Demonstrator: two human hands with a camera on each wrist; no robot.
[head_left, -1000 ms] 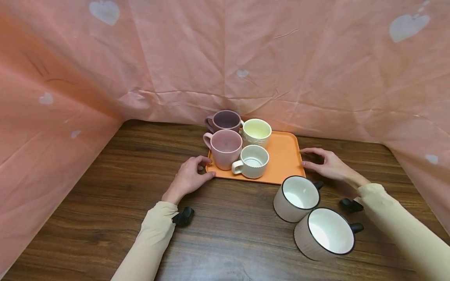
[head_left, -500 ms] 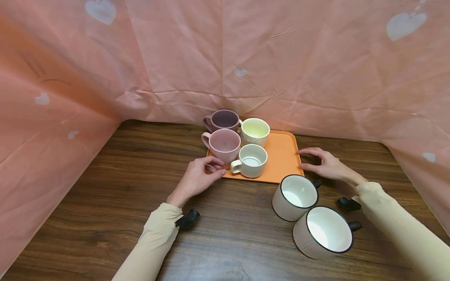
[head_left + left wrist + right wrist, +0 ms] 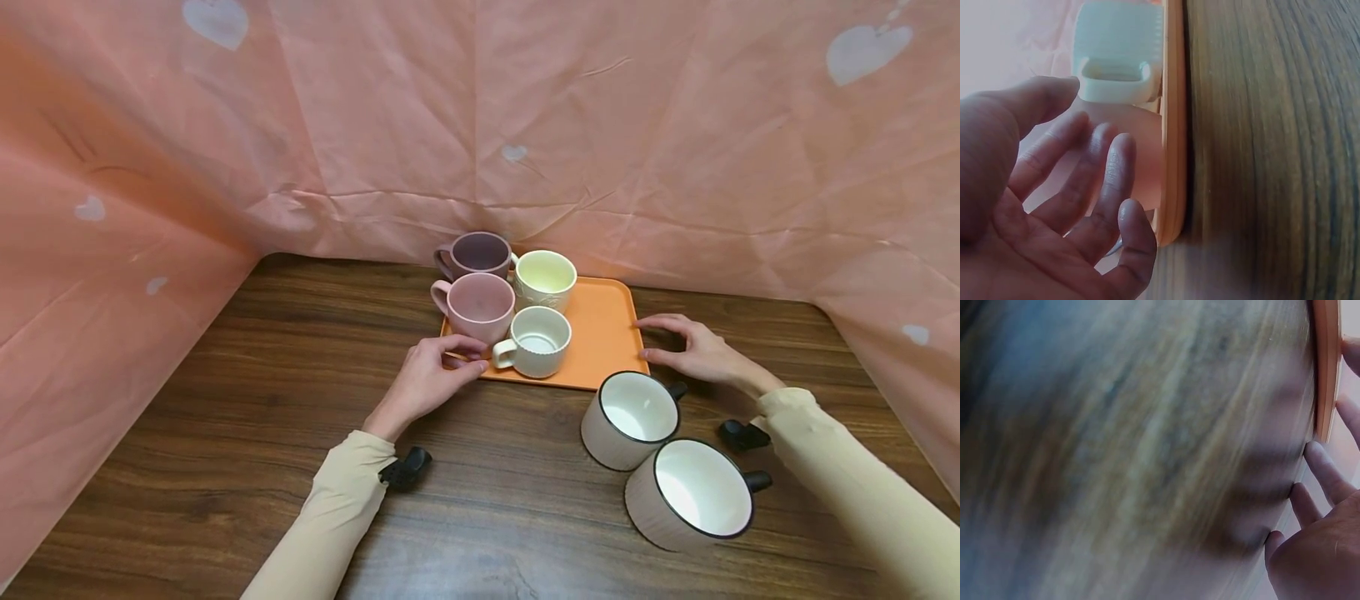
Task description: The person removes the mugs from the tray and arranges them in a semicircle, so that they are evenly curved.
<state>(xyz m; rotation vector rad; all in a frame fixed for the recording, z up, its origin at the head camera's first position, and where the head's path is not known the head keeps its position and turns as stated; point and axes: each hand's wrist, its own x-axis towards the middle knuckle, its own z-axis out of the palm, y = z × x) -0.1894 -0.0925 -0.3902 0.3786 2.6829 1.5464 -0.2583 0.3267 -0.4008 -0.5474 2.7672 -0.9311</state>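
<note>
An orange tray [image 3: 603, 329] lies near the back of the table. On it stand a pink mug [image 3: 480, 302], a small white cup [image 3: 546, 358], a dark purple mug [image 3: 480, 252] and a pale yellow cup [image 3: 546, 287]. My left hand [image 3: 427, 379] hovers at the tray's front left, before the pink mug, its thumb close to the white cup's handle [image 3: 1116, 94]. In the left wrist view its fingers are loosely bent around nothing. My right hand [image 3: 696, 352] touches the tray's right edge with thumb and fingertips, fingers spread.
Two large white mugs with black rims and handles, one nearer the tray [image 3: 622, 437] and one nearer me [image 3: 678, 517], stand at the front right. A pink cloth [image 3: 390, 108] with pale hearts closes off the back and sides of the wooden table [image 3: 480, 500].
My left hand has left the tray's front left corner and moved right, toward the white cup's handle. My right hand stays at the tray's right edge.
</note>
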